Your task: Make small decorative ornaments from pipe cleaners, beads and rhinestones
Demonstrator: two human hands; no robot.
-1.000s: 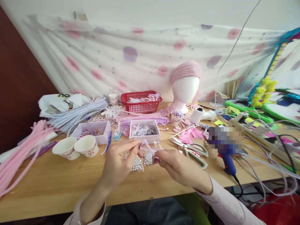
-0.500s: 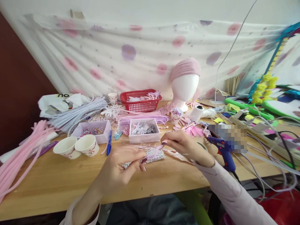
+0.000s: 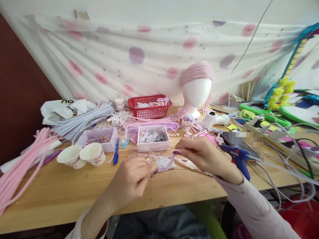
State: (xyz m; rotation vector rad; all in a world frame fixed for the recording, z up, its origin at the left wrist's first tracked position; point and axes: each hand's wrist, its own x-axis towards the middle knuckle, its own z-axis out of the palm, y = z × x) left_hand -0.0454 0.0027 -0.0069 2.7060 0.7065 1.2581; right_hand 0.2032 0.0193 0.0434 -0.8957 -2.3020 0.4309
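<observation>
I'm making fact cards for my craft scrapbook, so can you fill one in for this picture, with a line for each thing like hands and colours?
Left hand: pinches one end of a lilac strip
Right hand: pinches the strip's other end
Strip shape: curved between the hands
Near the strip: pearly beads
Left side: two paper cups, a blue pen
Back: red basket, white model head wearing a pink wrap
Right side: blue glue gun
Surface: wooden table
</observation>
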